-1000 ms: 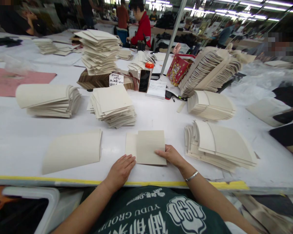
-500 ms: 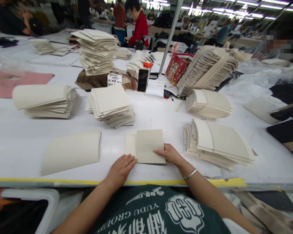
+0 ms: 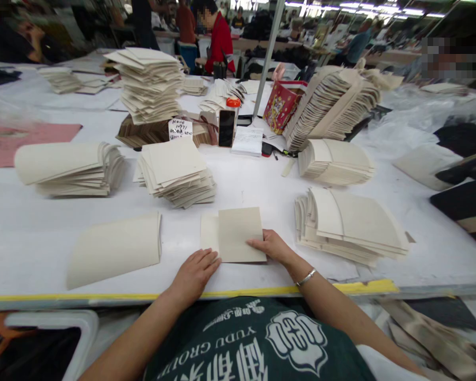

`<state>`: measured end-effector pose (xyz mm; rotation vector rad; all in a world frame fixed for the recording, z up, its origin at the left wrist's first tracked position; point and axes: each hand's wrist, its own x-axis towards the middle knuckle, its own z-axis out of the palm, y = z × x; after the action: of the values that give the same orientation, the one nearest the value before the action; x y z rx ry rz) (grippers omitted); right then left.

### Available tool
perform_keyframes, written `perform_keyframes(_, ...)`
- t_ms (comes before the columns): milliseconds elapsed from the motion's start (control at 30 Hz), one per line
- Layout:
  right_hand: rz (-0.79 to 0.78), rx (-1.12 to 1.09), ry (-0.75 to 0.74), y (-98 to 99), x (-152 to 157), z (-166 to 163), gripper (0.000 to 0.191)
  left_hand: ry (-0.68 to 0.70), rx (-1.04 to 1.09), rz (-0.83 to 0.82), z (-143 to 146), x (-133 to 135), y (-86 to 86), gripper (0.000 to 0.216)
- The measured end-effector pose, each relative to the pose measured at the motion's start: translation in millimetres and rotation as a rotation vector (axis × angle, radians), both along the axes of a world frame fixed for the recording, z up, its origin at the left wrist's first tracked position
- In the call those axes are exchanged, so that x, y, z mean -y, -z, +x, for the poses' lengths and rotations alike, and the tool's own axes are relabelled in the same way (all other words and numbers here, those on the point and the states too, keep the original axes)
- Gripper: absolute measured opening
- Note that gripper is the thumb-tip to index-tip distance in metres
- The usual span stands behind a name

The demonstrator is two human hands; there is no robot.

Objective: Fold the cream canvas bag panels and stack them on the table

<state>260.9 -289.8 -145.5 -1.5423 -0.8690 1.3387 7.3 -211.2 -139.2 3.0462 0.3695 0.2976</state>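
In front of me lies a folded cream fabric piece (image 3: 240, 235), its upper layer covering the right part and a paler strip showing at the left. My left hand (image 3: 200, 267) rests flat on the lower left corner of that strip, fingers stretched out. At the right edge, my right hand (image 3: 272, 246) grips the piece, thumb on top and the other fingers mostly hidden beneath. A larger curved cream panel (image 3: 115, 248) lies to the left, apart from my left hand. Right of my right hand sits a banded bundle of cream panels (image 3: 353, 219).
Behind the folded piece stands a stack of cream pieces (image 3: 174, 169), with a curved stack (image 3: 63, 164) to its left. Farther back are a phone (image 3: 226, 128), an orange-lidded bottle (image 3: 233, 103), a red bag (image 3: 283, 106) and a metal pole (image 3: 267, 63). Yellow tape (image 3: 254, 292) edges the table.
The whole view has shifted slightly as the camera moved. Both hands keep the same places on the folded fabric piece, with no clear movement of either.
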Motion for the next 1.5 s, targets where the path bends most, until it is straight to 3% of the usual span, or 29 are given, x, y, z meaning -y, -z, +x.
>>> perform_keyframes(367, 0.029, 0.078, 0.023, -0.6, -6, 0, 0.039, -0.013, 0.14, 0.109, 31, 5, -1.5, 0.02)
perform_keyframes(600, 0.046, 0.654, -0.113, -20.3, -5, 20, 0.019, -0.013, 0.161, 0.093, 34, 3, -1.9, 0.019)
perform_keyframes(700, 0.024, 0.803, -0.142, -24.2, -3, 27, 0.016, -0.057, 0.157, 0.068, 35, 4, 0.1, 0.016)
perform_keyframes(967, 0.033, 0.858, -0.154, -11.4, -1, 29, 0.018, -0.106, 0.184, 0.117, 43, 7, -3.2, 0.022)
perform_keyframes(1333, 0.049, 0.973, -0.152, -14.8, 4, 24, 0.016, -0.134, 0.154, 0.162, 47, 12, -6.7, 0.02)
perform_keyframes(1500, 0.008, 1.007, -0.168, -16.5, 4, 22, 0.017, -0.138, 0.181, 0.261, 54, 22, -10.1, 0.018)
